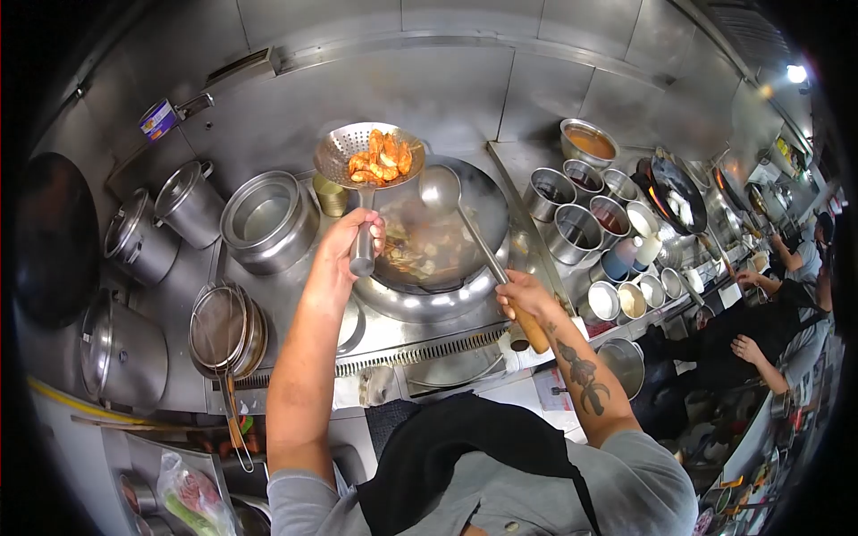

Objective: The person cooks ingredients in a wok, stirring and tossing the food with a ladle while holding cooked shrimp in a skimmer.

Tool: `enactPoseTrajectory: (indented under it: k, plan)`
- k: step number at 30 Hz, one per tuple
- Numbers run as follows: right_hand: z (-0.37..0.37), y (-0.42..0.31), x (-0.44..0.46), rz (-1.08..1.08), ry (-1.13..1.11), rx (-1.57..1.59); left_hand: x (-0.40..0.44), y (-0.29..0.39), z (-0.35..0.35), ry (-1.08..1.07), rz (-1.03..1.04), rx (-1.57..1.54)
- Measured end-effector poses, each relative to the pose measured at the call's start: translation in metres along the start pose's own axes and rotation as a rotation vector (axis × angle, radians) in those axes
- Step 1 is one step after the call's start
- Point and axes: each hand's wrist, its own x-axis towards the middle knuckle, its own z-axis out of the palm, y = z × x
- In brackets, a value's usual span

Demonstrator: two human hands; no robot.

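My left hand [355, 237] is closed round the metal handle of a perforated strainer ladle [335, 152]. Several orange-brown fried pieces [382, 158] lie in its bowl, held up over the left rear rim of a wok [487, 192]. Fingers wrapped round its wooden handle, my right hand [525, 299] holds a long cooking ladle [483, 246]. The ladle's bowl hangs over the wok's far side; whether it touches the food I cannot tell. Steam rises from the wok, where sliced food [420, 246] sits in liquid, partly blurred.
Left of the wok stand a wide steel pot [268, 223], lidded pots [189, 204] and stacked mesh strainers [219, 326]. Seasoning containers [576, 232] crowd the right side, with a bowl of orange liquid [590, 141] behind. Further right, co-workers [760, 330] stand along the line.
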Motion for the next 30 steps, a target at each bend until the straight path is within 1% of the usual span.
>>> enactPoseTrajectory:
  k: [2,5,8,11,14,16,17,20,21,24,25,28,30]
  plan:
    - [0.001,0.011,0.002,-0.103,0.049,-0.188,0.0,0.0,-0.001,0.013,0.013,-0.002]
    - [0.0,0.003,-0.024,-0.138,0.085,-0.278,-0.004,0.001,-0.001,0.026,0.023,-0.011]
    - [-0.008,0.012,-0.044,-0.108,0.059,-0.318,-0.008,0.001,0.0,0.039,0.027,-0.037]
    - [0.003,0.008,-0.063,-0.079,0.045,-0.287,-0.011,0.001,0.0,0.055,0.043,-0.032]
    - [0.013,0.022,-0.036,-0.229,-0.003,-0.418,-0.007,-0.001,-0.005,0.042,0.045,-0.008]
    - [0.016,0.05,0.003,-0.173,-0.026,-0.386,-0.006,-0.003,-0.004,0.036,0.035,0.004]
    - [0.024,0.05,0.013,-0.148,-0.044,-0.372,-0.007,-0.005,-0.003,0.045,0.031,0.008]
    - [0.042,0.027,0.012,0.116,-0.023,-0.087,-0.014,-0.005,-0.001,0.053,0.014,0.004]
    - [0.03,0.034,0.021,0.161,-0.058,0.102,-0.015,-0.006,-0.001,0.066,0.021,0.0]
    - [-0.011,0.039,0.028,0.285,-0.364,0.77,-0.014,-0.013,-0.008,0.084,0.031,0.011]
    - [-0.016,0.035,0.025,0.255,-0.429,0.838,-0.014,-0.015,-0.011,0.086,0.035,0.019]
    - [-0.027,0.028,0.014,0.218,-0.427,0.892,-0.015,-0.021,-0.015,0.142,0.063,0.066]
    - [-0.028,0.021,0.007,0.194,-0.339,0.755,-0.013,-0.026,-0.025,0.141,0.059,0.103]
